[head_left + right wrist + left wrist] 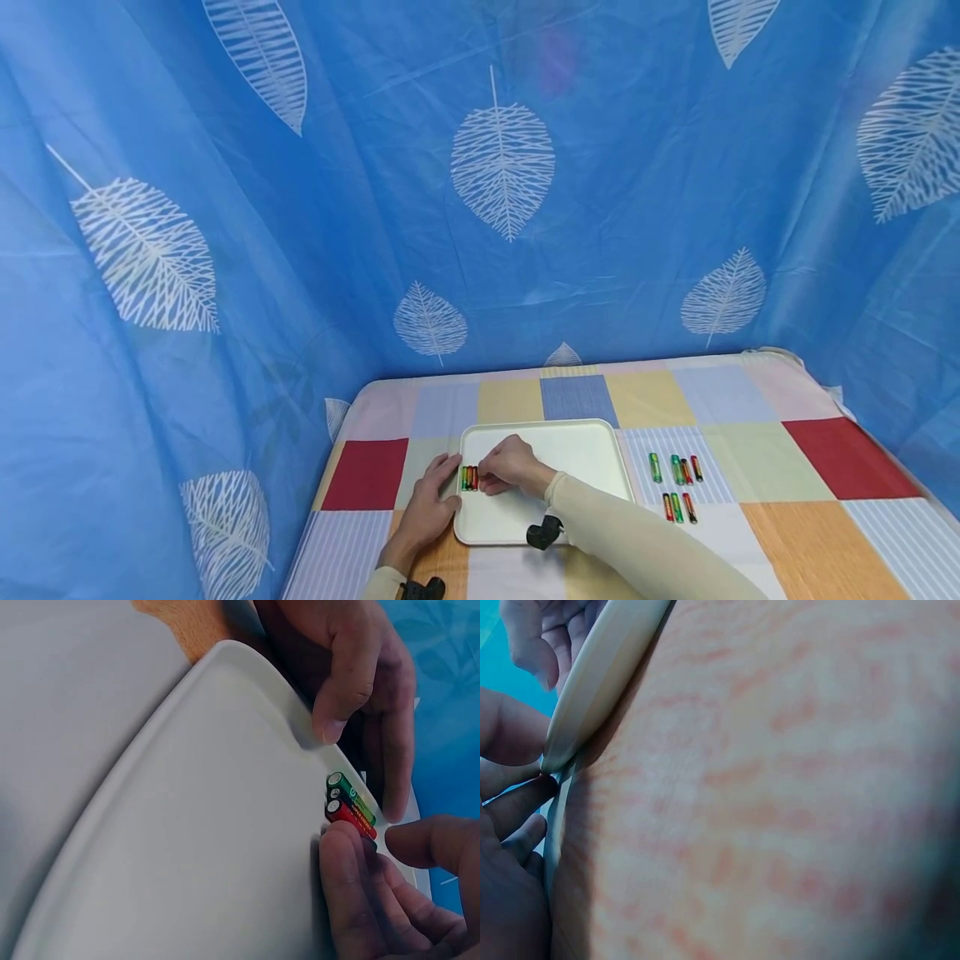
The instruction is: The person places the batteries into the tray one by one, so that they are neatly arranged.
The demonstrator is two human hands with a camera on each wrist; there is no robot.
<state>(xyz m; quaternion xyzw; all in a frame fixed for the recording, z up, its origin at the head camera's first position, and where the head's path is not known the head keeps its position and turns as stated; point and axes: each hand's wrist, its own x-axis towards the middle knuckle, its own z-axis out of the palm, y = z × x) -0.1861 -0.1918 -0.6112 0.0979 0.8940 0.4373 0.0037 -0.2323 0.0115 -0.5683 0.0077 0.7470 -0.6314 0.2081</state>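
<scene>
A cream rectangular tray (540, 521) lies on the patchwork cloth. Along its left side, a small row of batteries (469, 477) in green and red stands side by side, close to the rim. My right hand (510, 467) is at the right end of this row, its thumb and fingers pinching a battery that they mostly cover. In the right wrist view, the green battery (346, 787) and the red battery (349, 814) show just beyond the fingertips. My left hand (429, 508) rests against the tray's left edge, thumb and fingers spread and touching the rim (604, 682).
To the right of the tray, several loose batteries lie in two groups on the cloth, among them a green battery (656, 467) and a red battery (690, 507). A blue curtain (337, 208) with white leaf prints hangs behind and beside the table.
</scene>
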